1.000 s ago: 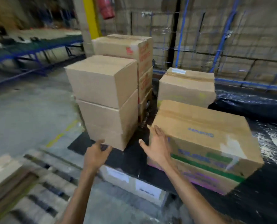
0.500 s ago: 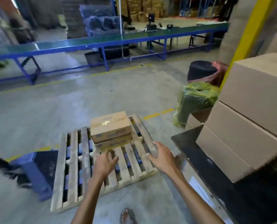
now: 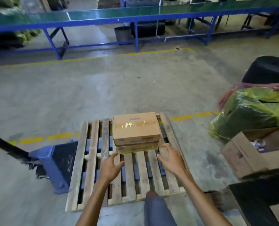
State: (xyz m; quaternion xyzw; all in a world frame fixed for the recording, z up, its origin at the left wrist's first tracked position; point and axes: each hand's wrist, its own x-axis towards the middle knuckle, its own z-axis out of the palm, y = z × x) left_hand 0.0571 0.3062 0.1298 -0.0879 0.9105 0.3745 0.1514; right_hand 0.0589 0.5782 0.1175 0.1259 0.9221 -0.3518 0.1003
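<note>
In the head view, we judge this to be the reach. The left hand (image 3: 110, 167) and right hand (image 3: 169, 160) are both empty, fingers loosely spread and palms turned inward. They hover over the pallet (image 3: 93, 160), just short of the lower box (image 3: 137, 148) under the top box (image 3: 135, 126). Next, we need to grip the stack's sides.

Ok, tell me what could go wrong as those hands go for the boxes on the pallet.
The left hand and right hand reach, open, toward the lower box; lifting it alone may slide the top box off. The pallet has gaps between its slats, and the knee is at its edge: a foot could catch. The pallet jack at the left could trip someone.
</note>
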